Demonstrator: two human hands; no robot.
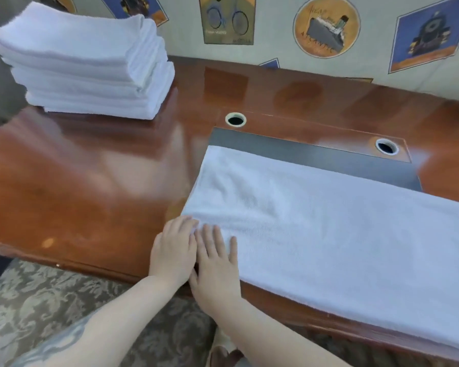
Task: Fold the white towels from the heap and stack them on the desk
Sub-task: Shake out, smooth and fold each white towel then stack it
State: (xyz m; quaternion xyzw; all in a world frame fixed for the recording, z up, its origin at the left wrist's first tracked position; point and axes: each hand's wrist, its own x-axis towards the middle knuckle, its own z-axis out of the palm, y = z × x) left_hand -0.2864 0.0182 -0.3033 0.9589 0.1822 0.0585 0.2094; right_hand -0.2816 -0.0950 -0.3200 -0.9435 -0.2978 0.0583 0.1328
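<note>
Head view: a white towel (329,226), already folded into a long band, lies flat on the table (90,181), running from the middle toward 4 o'clock. Both hands sit side by side at its near left corner. The left hand (174,250) curls its fingertips over the corner edge; the right hand (215,260) lies flat, fingers spread, pressing the cloth. To fold well, I judge the corners should be lifted together and carried across squarely, edges matched. The finished stack (85,64) stands at 10 o'clock, well apart from the hands.
</note>
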